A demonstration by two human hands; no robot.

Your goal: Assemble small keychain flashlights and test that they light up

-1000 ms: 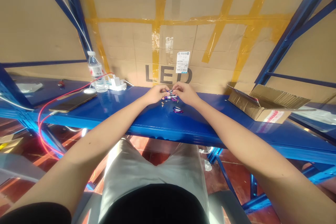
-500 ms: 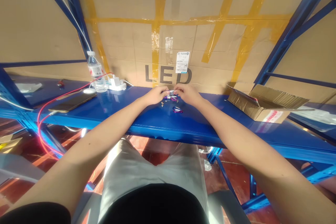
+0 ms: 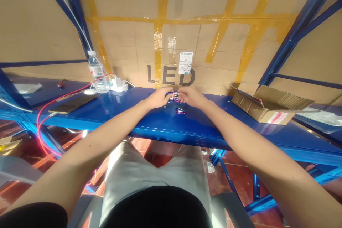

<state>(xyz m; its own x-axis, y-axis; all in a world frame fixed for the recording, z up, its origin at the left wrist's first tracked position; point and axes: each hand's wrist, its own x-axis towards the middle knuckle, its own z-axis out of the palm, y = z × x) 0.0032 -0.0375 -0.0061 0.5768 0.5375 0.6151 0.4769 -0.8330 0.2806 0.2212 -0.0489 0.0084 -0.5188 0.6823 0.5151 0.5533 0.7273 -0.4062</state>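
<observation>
My left hand [image 3: 162, 97] and my right hand [image 3: 189, 96] meet above the blue tabletop, fingertips pinched on a small blue and silver metal piece [image 3: 173, 93] between them. Its exact kind is too small to make out. Just below the fingers lie more shiny purple and silver pieces [image 3: 175, 99], partly hidden by the hands. Nearer to me on the tabletop rests a small purple and silver clip shaped like a carabiner [image 3: 180, 111]. A tiny brass-coloured part [image 3: 165, 106] sits by my left fingers.
A water bottle [image 3: 98, 73], a white charger block [image 3: 118, 84] with a red cable [image 3: 72, 95], and a phone [image 3: 73, 104] are on the left. An open cardboard box [image 3: 272, 105] stands on the right. Behind rises a large taped cardboard sheet [image 3: 128, 50]; blue posts [image 3: 291, 35] flank it.
The piece between my fingertips now shows blue at its left end, and my fingers have shifted slightly around it. My arms stay nearly in place.
</observation>
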